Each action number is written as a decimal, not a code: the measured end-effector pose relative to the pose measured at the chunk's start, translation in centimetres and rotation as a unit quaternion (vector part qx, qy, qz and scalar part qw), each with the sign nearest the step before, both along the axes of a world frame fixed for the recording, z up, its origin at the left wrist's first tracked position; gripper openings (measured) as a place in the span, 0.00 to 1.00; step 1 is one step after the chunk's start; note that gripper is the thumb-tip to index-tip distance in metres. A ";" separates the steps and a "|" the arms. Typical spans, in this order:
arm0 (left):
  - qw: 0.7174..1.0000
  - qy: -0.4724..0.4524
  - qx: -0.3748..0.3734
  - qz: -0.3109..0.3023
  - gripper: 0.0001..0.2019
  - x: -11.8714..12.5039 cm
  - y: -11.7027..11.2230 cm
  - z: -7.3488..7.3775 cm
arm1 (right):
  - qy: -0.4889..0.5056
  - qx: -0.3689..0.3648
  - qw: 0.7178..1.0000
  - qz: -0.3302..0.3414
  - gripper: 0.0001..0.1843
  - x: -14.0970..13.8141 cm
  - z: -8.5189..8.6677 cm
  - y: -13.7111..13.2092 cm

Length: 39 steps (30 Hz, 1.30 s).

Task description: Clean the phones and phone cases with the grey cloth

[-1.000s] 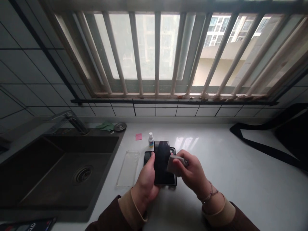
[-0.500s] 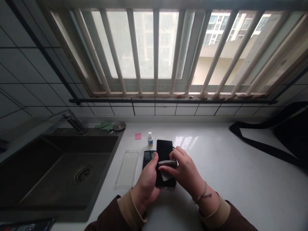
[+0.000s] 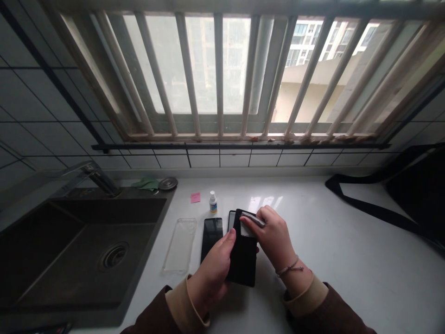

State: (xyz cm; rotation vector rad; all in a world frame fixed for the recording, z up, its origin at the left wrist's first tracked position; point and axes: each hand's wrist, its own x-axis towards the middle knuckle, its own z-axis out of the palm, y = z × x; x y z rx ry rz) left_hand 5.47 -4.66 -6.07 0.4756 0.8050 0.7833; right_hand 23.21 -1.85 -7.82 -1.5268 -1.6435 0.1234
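Observation:
My left hand (image 3: 212, 273) grips a black phone (image 3: 244, 260) by its left edge and holds it just above the white counter (image 3: 330, 260). My right hand (image 3: 273, 234) pinches a small grey cloth (image 3: 248, 222) against the phone's upper end. A second dark phone (image 3: 211, 234) lies flat on the counter to the left of the held one. Part of another dark flat thing (image 3: 232, 218) shows behind the held phone. A clear phone case (image 3: 181, 243) lies further left, near the sink.
A dark sink (image 3: 79, 250) with a tap (image 3: 93, 176) fills the left side. A small white bottle (image 3: 212, 202) and a pink sticky note (image 3: 195, 197) stand behind the phones. A black bag with a strap (image 3: 399, 204) lies at the right. A barred window (image 3: 222, 74) is ahead.
My right hand moved the grey cloth from the phone's right side and middle up to its top end. My left hand kept its grip. The camera view shifted slightly.

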 end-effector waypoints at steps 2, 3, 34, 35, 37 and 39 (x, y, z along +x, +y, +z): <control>1.000 -0.006 0.012 -0.011 0.24 0.1 -0.2 0.0 | 0.008 -0.010 1.000 -0.022 0.30 0.4 -0.3 0.4; 1.000 -0.010 0.017 -0.013 0.23 0.2 -0.3 -0.1 | 0.015 -0.022 0.999 -0.034 0.30 0.6 -0.4 0.5; 0.988 -0.147 -0.031 0.022 0.27 -0.7 1.2 0.2 | -0.019 0.051 0.984 0.172 0.25 -2.3 0.9 -1.4; 0.989 -0.145 -0.028 0.015 0.27 -0.6 1.2 0.2 | -0.015 0.041 0.987 0.157 0.25 -2.1 0.9 -1.3; 0.991 -0.131 -0.022 0.006 0.27 -0.6 1.0 0.0 | -0.009 0.023 0.992 0.127 0.24 -1.7 0.7 -1.1; 0.994 -0.104 -0.012 0.002 0.27 -0.6 0.9 -0.4 | -0.004 0.013 0.995 0.098 0.24 -1.3 0.5 -0.9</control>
